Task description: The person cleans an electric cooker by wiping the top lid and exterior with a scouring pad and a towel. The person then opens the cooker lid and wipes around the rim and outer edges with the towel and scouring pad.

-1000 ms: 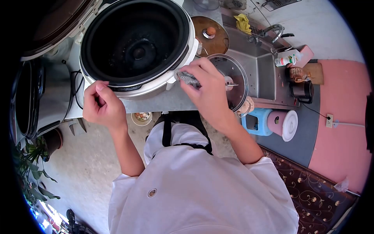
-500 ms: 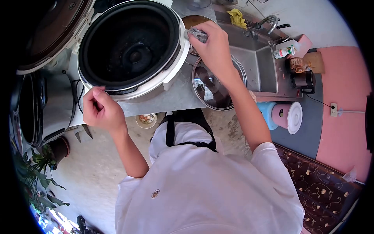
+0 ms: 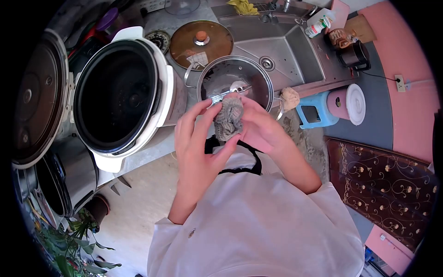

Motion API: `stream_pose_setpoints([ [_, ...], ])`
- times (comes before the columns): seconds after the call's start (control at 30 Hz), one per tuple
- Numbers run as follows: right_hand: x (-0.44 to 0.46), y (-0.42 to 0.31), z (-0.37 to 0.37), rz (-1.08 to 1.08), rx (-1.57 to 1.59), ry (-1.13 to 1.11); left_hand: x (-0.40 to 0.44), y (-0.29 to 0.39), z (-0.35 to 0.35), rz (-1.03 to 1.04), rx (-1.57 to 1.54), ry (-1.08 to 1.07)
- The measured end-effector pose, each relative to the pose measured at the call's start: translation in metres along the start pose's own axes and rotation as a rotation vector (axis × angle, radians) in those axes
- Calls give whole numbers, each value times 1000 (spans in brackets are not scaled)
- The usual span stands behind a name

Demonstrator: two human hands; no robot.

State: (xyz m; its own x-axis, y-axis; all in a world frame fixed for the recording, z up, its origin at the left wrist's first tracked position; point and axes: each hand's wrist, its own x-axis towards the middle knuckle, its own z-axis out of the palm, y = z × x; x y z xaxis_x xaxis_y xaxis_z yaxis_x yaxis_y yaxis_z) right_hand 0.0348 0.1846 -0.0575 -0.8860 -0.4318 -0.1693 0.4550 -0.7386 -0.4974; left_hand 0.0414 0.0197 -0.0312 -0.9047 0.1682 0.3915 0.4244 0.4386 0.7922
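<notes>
A crumpled grey cloth (image 3: 229, 121) is held between my two hands in front of my body. My left hand (image 3: 196, 134) grips it from the left, thumb at its lower end and fingers at its upper side. From the right, my right hand (image 3: 263, 127) holds the same cloth, with some fingers hidden behind it. Just beyond the hands stands a two-handled steel pot (image 3: 213, 77) with a shiny utensil inside. To the left is a white electric cooker (image 3: 167, 97), its hinged lid (image 3: 39, 99) raised and its dark inner pot (image 3: 113, 92) visible.
A brown glass lid (image 3: 184, 39) with an orange knob lies behind the steel pot. The sink (image 3: 295, 55) is at the back right, with a yellow cloth (image 3: 242, 7) behind it. A blue stool (image 3: 314, 108) stands right of the counter; another silver cooker (image 3: 80, 171) sits at left.
My right hand has left the white cooker's rim with the grey cloth. My left hand has come off the front rim and joined it on the cloth. The view has shifted.
</notes>
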Motion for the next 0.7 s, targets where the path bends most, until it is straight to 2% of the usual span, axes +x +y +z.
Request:
stream_pose_setpoints([
  [0.1,-23,-7,-11,-5,-36,-10,-3,-10,19,30,-50,-63],
  [0.13,-34,-15,-8,-63,-263,48,1,-5,24,-14,-95,-60],
  [0.23,-72,-42,-26,-175,-219,70,3,6,39,-112,-252,-77],
  [0.3,-85,-64,-76,-378,-674,363,7,12,51,-70,-237,-55],
  [0.33,-89,-72,-125,-404,-944,643,8,12,56,-80,-247,-45],
  [0.4,-96,-77,-232,-365,-1416,1052,9,13,62,-93,-230,-21],
  [0.47,-89,-54,-317,-77,-2085,1362,10,17,66,-110,-197,-2],
  [0.53,-86,-46,-356,-28,-2057,1048,9,23,62,-149,-158,-6],
  [0.6,-91,-51,-398,-258,-1983,886,-1,27,56,-174,-95,13],
  [0.67,-94,-74,-409,-98,-1774,932,-13,28,49,-179,-32,80],
  [0.7,-92,-86,-409,-258,-1518,981,-21,30,46,-243,-49,134],
])
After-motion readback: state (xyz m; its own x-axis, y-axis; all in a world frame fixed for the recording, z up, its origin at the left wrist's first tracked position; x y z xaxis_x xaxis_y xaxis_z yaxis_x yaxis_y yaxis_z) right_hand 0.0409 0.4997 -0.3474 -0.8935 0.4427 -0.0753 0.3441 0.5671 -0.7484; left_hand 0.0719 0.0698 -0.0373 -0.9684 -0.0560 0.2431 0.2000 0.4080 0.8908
